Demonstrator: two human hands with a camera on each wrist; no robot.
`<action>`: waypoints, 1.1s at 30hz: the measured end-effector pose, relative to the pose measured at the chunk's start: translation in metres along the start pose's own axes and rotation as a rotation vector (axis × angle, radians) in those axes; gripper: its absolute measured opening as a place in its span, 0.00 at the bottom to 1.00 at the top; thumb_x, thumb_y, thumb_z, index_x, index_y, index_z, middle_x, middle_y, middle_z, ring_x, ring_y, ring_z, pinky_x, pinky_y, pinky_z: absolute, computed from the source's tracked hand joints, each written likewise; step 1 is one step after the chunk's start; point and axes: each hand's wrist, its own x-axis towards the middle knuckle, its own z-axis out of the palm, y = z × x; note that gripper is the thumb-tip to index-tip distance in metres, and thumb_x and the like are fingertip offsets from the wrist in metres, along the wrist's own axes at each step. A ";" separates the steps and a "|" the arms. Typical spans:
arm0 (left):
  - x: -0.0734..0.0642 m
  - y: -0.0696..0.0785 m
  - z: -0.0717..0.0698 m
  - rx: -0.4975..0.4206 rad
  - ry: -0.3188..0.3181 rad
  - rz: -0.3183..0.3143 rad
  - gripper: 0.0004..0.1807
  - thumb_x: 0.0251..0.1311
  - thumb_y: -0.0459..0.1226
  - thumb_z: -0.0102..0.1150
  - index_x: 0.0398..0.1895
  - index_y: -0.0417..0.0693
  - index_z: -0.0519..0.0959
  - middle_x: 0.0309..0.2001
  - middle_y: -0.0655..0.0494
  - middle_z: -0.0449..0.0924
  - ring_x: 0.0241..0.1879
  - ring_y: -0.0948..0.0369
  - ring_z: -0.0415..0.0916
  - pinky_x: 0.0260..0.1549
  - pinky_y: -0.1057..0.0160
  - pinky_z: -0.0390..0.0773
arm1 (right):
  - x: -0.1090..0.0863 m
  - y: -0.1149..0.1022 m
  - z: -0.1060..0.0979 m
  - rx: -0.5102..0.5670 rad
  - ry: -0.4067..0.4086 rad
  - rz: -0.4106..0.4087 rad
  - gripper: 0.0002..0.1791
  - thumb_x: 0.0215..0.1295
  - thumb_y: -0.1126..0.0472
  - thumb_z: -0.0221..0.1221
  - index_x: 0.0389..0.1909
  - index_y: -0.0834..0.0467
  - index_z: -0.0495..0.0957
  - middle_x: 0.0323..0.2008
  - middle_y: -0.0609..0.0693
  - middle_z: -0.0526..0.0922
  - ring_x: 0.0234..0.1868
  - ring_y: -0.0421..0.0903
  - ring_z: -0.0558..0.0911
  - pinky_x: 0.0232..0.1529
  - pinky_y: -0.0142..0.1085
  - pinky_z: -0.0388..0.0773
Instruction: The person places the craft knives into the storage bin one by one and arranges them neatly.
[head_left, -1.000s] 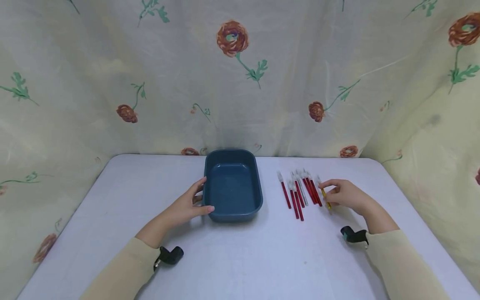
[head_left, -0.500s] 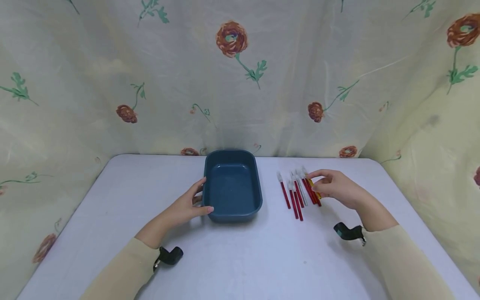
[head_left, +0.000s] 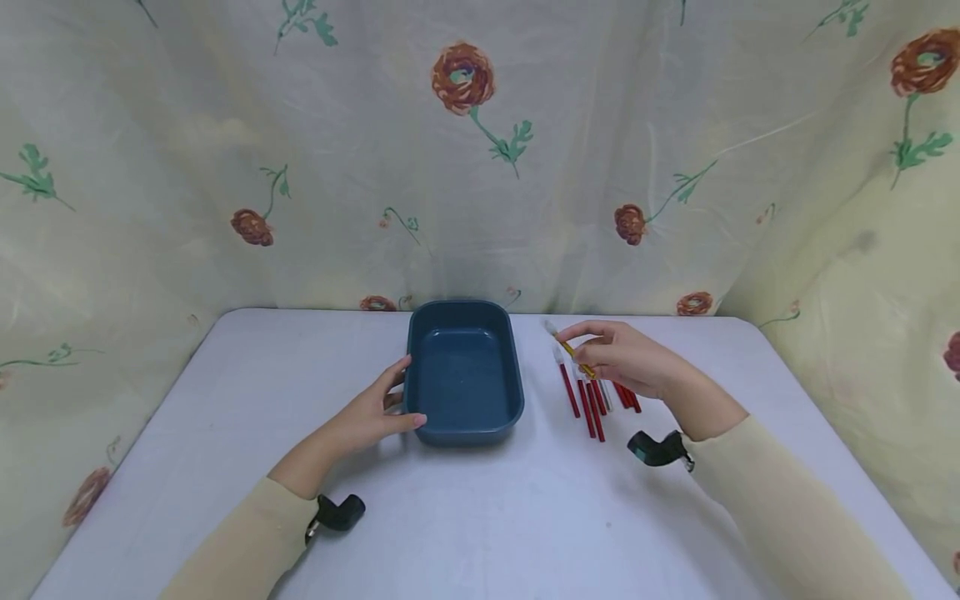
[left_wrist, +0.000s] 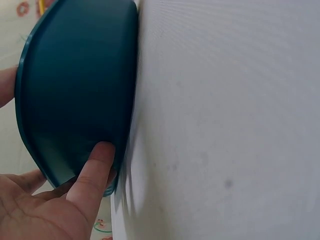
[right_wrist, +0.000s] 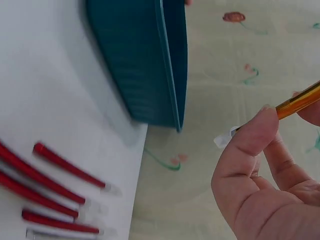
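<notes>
My left hand (head_left: pixel 373 410) grips the left side of a dark blue rectangular tub (head_left: pixel 465 379), thumb over the rim near the front corner. In the left wrist view a finger (left_wrist: pixel 90 182) lies against the tub's outer wall (left_wrist: pixel 80 85). Held above the table, a yellow craft knife (right_wrist: pixel 300 102) with a clear cap is pinched in my right hand (head_left: pixel 630 358). That hand hovers over the upper part of several red-handled craft knives (head_left: pixel 570 392), partly hiding them. Between the tub and my right hand, the yellow knife's capped end points up and left.
Several red craft knives (right_wrist: pixel 70 167) and a silver one (head_left: pixel 606 398) lie on the white table (head_left: pixel 480 517), right of the tub. A flowered curtain (head_left: pixel 337 167) hangs behind the table's back edge. A black wrist camera (head_left: pixel 658 450) sits below the right hand.
My right hand has lifted the yellow craft knife from the right end of the row and carried it left over the red ones, towards the tub. The left hand and tub have stayed still.
</notes>
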 end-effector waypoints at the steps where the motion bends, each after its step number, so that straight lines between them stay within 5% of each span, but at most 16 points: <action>1: 0.000 0.000 0.000 0.000 0.001 -0.004 0.53 0.62 0.44 0.68 0.82 0.56 0.42 0.79 0.41 0.44 0.74 0.40 0.53 0.66 0.38 0.63 | 0.003 -0.001 0.003 0.022 -0.010 0.000 0.22 0.69 0.65 0.56 0.64 0.63 0.71 0.46 0.57 0.73 0.41 0.49 0.74 0.42 0.34 0.77; 12: 0.000 -0.001 0.000 0.008 0.005 0.000 0.53 0.62 0.45 0.69 0.82 0.56 0.43 0.79 0.40 0.45 0.74 0.39 0.54 0.65 0.37 0.63 | 0.034 -0.018 0.040 0.148 -0.056 0.067 0.23 0.66 0.67 0.56 0.62 0.63 0.74 0.44 0.55 0.74 0.37 0.47 0.74 0.42 0.33 0.77; 19: 0.001 -0.001 0.000 0.002 0.005 -0.008 0.54 0.61 0.46 0.69 0.82 0.58 0.42 0.79 0.41 0.45 0.74 0.39 0.53 0.65 0.37 0.63 | 0.046 -0.019 0.055 0.177 -0.061 0.112 0.26 0.67 0.67 0.55 0.66 0.66 0.70 0.57 0.63 0.73 0.41 0.48 0.75 0.44 0.32 0.78; 33: 0.000 0.000 -0.003 -0.020 -0.015 0.004 0.55 0.61 0.48 0.69 0.82 0.57 0.42 0.79 0.40 0.45 0.74 0.39 0.52 0.66 0.38 0.62 | 0.074 -0.024 0.096 0.267 -0.058 0.173 0.25 0.67 0.67 0.55 0.65 0.64 0.73 0.40 0.51 0.75 0.32 0.43 0.71 0.38 0.30 0.77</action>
